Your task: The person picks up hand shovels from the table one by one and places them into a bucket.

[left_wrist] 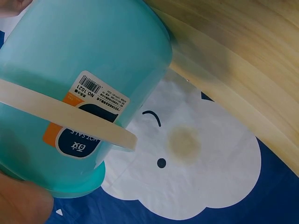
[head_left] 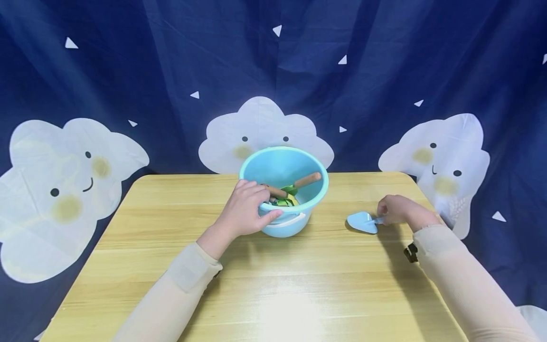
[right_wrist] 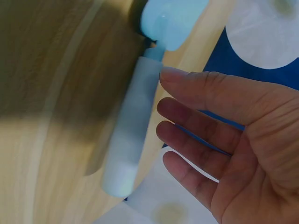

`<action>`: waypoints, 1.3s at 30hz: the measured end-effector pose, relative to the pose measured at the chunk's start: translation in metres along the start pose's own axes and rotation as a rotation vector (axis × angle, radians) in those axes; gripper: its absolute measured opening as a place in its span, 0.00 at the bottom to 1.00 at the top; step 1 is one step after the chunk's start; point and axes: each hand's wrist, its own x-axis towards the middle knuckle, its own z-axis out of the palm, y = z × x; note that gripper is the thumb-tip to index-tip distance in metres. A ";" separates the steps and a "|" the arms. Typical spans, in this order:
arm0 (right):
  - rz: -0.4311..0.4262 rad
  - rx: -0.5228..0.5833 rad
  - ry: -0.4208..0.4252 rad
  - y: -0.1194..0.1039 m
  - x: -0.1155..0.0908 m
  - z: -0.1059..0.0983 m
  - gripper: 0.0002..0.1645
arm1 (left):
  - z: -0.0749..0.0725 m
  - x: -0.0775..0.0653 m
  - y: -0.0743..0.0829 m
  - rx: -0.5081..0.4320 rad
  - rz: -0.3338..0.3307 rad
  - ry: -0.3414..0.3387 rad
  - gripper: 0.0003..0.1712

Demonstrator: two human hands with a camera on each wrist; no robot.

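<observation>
A light blue bucket (head_left: 278, 164) stands upright toward the back of the table. My left hand (head_left: 241, 209) grips its near left rim, thumb outside and fingers over the edge. Inside lie garden tools with wooden handles (head_left: 308, 179) and green parts, partly hidden by the wall and hand. In the left wrist view, the bucket's pale carrying handle (left_wrist: 70, 114) crosses a label. To the right, a small blue hand trowel (head_left: 362, 222) lies on the table. My right hand (head_left: 397, 209) is at its handle (right_wrist: 131, 126), thumb tip right beside the shaft, fingers loosely bent and not wrapped round it.
The wooden table (head_left: 273, 270) ends at a back edge just behind the bucket. Beyond it hangs a dark blue curtain (head_left: 239, 47) with white clouds. A black strap piece (head_left: 411, 252) shows under the right sleeve.
</observation>
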 end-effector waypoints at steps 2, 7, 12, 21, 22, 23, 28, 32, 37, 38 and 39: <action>0.018 0.011 -0.007 0.002 0.000 0.003 0.13 | 0.000 0.000 0.000 0.008 0.000 0.001 0.22; 0.025 0.009 -0.017 0.006 0.002 0.008 0.12 | -0.001 0.000 0.000 0.017 0.006 0.007 0.23; 0.014 -0.001 -0.014 0.008 0.004 0.011 0.11 | 0.000 0.000 -0.001 0.007 0.009 0.009 0.24; 0.019 0.011 -0.017 0.008 0.004 0.014 0.10 | 0.000 0.000 0.000 0.007 0.014 0.014 0.22; 0.018 0.012 -0.014 0.009 0.004 0.014 0.10 | 0.000 0.000 -0.001 0.008 0.013 0.014 0.22; 0.019 0.012 -0.011 0.009 0.004 0.015 0.10 | 0.000 0.000 0.000 0.009 0.011 0.012 0.21; 0.019 0.001 0.005 0.013 0.004 0.018 0.11 | 0.000 0.000 -0.001 0.010 0.011 0.011 0.20; 0.027 -0.001 0.015 0.017 0.005 0.021 0.12 | 0.000 0.001 -0.001 0.006 0.011 0.010 0.20; 0.024 -0.004 0.013 0.017 0.003 0.021 0.12 | 0.000 0.000 0.001 -0.002 0.009 0.006 0.20; 0.022 -0.004 0.012 0.017 0.003 0.020 0.12 | -0.001 0.000 0.001 -0.003 0.007 0.006 0.21; 0.020 -0.005 0.014 0.016 0.002 0.019 0.11 | -0.001 0.000 0.001 -0.002 0.006 0.005 0.21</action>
